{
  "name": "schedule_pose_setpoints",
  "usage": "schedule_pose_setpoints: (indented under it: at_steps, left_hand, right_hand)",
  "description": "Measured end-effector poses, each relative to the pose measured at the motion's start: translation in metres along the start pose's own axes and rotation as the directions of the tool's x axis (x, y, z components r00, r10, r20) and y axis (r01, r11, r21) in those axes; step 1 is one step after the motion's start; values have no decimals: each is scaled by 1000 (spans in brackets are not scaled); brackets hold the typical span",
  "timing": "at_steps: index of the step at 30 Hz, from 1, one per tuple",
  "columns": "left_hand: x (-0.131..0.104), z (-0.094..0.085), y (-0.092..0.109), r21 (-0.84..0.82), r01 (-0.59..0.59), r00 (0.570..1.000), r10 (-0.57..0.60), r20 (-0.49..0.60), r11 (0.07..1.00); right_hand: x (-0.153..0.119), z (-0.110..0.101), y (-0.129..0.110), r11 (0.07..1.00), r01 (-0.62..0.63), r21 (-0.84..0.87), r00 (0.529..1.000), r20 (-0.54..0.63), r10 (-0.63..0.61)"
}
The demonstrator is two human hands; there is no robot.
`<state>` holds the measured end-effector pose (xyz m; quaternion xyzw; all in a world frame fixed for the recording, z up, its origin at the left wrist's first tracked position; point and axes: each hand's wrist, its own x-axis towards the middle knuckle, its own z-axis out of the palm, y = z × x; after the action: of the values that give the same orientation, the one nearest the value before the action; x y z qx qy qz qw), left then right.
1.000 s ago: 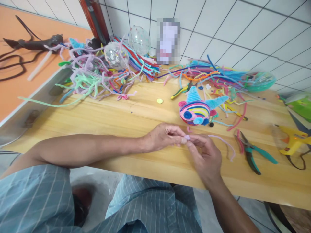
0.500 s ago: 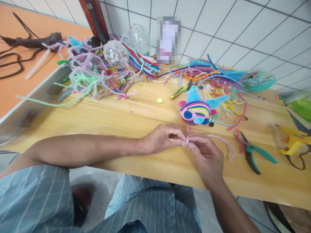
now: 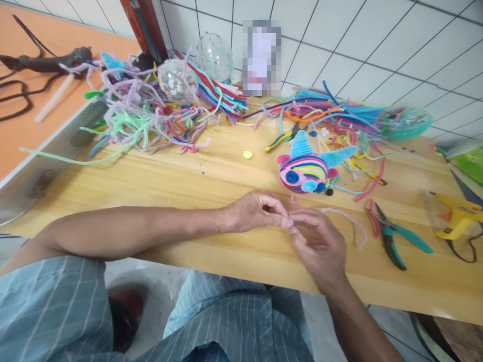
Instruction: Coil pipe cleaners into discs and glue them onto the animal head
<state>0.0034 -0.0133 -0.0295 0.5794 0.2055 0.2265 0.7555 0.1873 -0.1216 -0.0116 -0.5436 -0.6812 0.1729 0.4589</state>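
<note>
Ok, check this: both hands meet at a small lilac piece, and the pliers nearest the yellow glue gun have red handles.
The handle colour is wrong: the head view shows the pliers nearest the yellow glue gun with teal and black handles. The left hand and right hand do meet at a small lilac piece.

No readable text, label, brand, number or sign anywhere; the phone's screen blurred into blocks.
</note>
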Motion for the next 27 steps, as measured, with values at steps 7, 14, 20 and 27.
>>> schedule_pose_setpoints:
  at_steps: [7,14,20,27]
  left_hand:
    - [1,0,8,-63,157,988,-156,16,986]
    - [2,0,11,-139,198,980,-192,51,970]
    - [2,-1,16,-140,229,973,-222,65,963]
    - [2,0,17,-152,225,974,-220,49,962]
  right_hand:
    - [0,3,1,1000,10,-3,999,-38,-10]
    - [-4,3,5,997,60,-58,996,-57,-63]
    - [1,-2,-7,969,64,-239,998,3,-65]
    - [4,-3,-9,955,114,-273,993,2,-118]
